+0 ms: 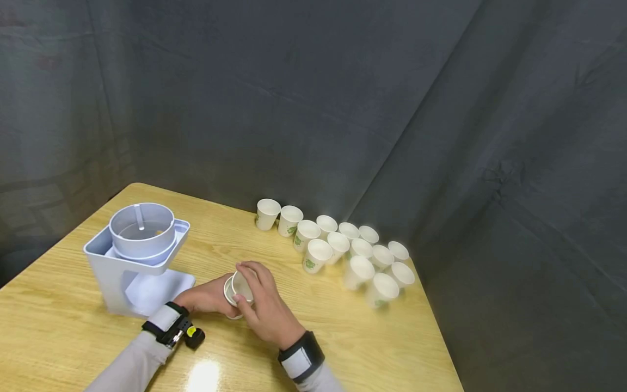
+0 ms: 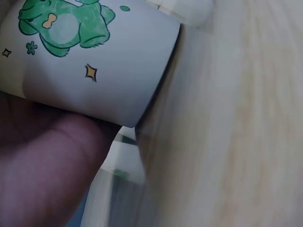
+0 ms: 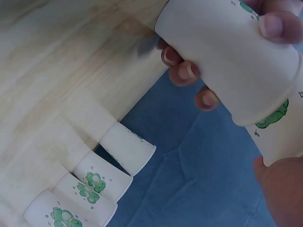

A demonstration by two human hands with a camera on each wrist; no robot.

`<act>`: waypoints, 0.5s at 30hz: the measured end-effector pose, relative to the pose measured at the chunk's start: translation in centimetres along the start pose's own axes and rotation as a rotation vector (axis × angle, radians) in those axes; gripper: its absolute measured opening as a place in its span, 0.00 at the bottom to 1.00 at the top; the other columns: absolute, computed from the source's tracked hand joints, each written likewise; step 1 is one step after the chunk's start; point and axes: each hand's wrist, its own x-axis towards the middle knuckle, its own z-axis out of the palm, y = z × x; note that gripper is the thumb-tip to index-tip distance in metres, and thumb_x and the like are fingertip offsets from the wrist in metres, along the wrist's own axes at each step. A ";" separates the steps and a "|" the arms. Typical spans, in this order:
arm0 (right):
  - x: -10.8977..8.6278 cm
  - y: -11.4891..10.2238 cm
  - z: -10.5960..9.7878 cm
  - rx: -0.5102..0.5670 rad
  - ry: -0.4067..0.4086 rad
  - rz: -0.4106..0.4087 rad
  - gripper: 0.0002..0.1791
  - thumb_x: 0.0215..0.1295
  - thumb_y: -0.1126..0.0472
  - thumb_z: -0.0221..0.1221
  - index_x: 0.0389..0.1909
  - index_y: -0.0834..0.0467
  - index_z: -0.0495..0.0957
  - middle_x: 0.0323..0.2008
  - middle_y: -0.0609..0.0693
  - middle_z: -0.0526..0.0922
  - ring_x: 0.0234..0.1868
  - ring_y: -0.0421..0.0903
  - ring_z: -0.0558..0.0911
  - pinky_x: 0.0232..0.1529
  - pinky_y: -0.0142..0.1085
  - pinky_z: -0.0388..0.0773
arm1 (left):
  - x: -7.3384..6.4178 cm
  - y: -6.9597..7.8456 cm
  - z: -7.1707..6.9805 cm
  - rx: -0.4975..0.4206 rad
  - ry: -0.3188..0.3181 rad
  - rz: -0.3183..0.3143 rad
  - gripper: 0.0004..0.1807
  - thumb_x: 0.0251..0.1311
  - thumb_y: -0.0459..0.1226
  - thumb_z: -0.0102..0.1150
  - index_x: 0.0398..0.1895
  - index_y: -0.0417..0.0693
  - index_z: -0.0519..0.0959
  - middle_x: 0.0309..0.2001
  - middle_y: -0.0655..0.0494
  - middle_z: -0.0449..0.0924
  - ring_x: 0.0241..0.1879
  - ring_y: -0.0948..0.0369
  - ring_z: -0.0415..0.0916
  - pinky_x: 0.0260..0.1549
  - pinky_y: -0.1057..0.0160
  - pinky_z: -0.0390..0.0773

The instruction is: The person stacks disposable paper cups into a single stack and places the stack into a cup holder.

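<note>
Two white paper cups are held over the table, one sitting partly inside the other. My left hand [image 1: 208, 296] grips the outer cup [image 3: 222, 56], its fingertips [image 3: 184, 72] and thumb wrapped round the wall. From above, my right hand [image 1: 271, 310] holds the inner cup [image 1: 243, 289] between thumb and fingers. Below its rim, part of a green printed figure shows on the inner cup in the right wrist view. A cup with a green bear print [image 2: 90, 52] fills the upper part of the left wrist view, against the hand.
A grey-white stand [image 1: 100, 272] carrying a round tub [image 1: 142, 247] is left of my hands. Several paper cups stand upright in rows at the back right, including one front cup [image 1: 317, 256]. Dark cloth [image 1: 274, 109] hangs behind the wooden table [image 1: 59, 305].
</note>
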 end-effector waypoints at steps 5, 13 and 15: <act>0.0 -0.2 0.1 0.007 0.003 0.016 0.29 0.75 0.46 0.41 0.73 0.50 0.55 0.69 0.45 0.58 0.71 0.41 0.56 0.70 0.38 0.60 | 0.0 0.1 -0.1 0.016 0.000 -0.019 0.41 0.40 0.32 0.71 0.62 0.44 0.65 0.53 0.49 0.77 0.50 0.57 0.75 0.52 0.67 0.73; 0.0 0.1 0.8 -0.047 -0.014 -0.003 0.30 0.75 0.45 0.42 0.73 0.51 0.57 0.70 0.45 0.59 0.72 0.42 0.57 0.71 0.38 0.60 | -0.2 -0.1 -0.1 0.023 0.002 -0.013 0.45 0.39 0.31 0.71 0.65 0.45 0.62 0.55 0.49 0.76 0.51 0.58 0.75 0.52 0.67 0.73; 0.0 0.1 1.1 -0.062 -0.029 -0.009 0.30 0.75 0.45 0.42 0.72 0.53 0.58 0.70 0.46 0.60 0.72 0.43 0.59 0.71 0.39 0.60 | -0.2 -0.1 -0.2 0.019 -0.004 0.007 0.45 0.41 0.32 0.71 0.66 0.44 0.61 0.56 0.49 0.75 0.52 0.59 0.75 0.53 0.67 0.73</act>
